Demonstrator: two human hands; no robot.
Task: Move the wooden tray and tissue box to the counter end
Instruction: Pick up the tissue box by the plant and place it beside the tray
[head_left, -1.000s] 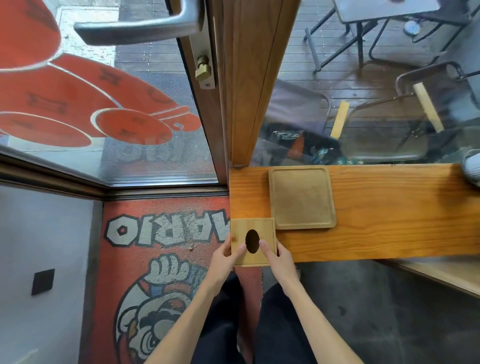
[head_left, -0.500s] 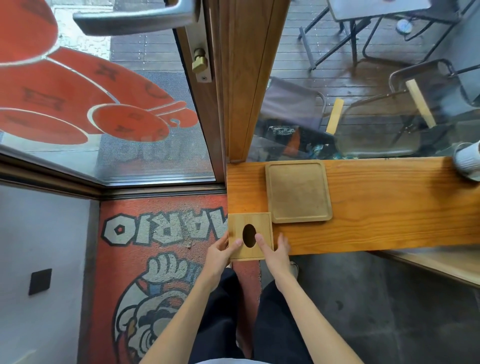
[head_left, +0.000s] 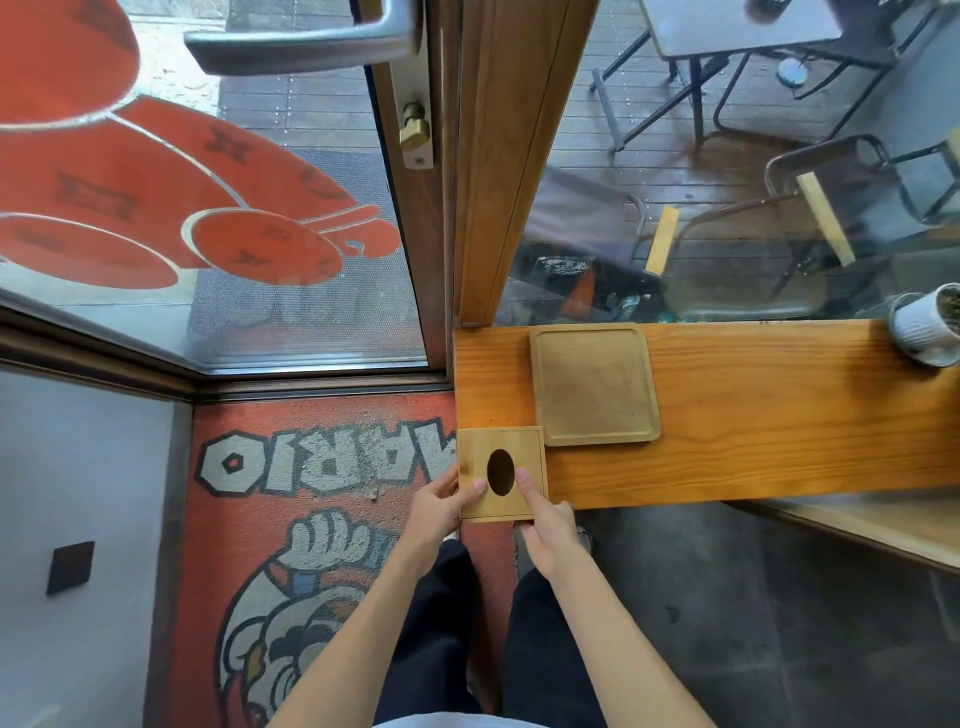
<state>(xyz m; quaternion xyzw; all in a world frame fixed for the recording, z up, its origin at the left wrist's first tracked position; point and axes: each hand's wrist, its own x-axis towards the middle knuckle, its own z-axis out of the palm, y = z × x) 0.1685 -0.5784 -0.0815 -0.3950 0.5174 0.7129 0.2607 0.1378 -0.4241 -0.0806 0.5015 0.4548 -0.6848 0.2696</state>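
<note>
A square wooden tissue box (head_left: 527, 447) with a dark oval slot in its top sits at the near left corner of the wooden counter (head_left: 779, 415), partly over the front edge. My left hand (head_left: 441, 506) grips its left side, thumb on top. My right hand (head_left: 548, 525) holds its near right side, a finger resting beside the slot. The empty wooden tray (head_left: 595, 384) lies flat on the counter just behind and to the right of the box, near the counter's left end.
A white ribbed plant pot (head_left: 927, 325) stands at the counter's far right. A wooden post (head_left: 498, 156) and a glass door with a metal handle (head_left: 296, 44) rise to the left. A red printed mat (head_left: 311, 519) covers the floor below.
Both hands stay on the tissue box at the counter's corner. The box and tray have hardly shifted; only the view has drifted a little.
</note>
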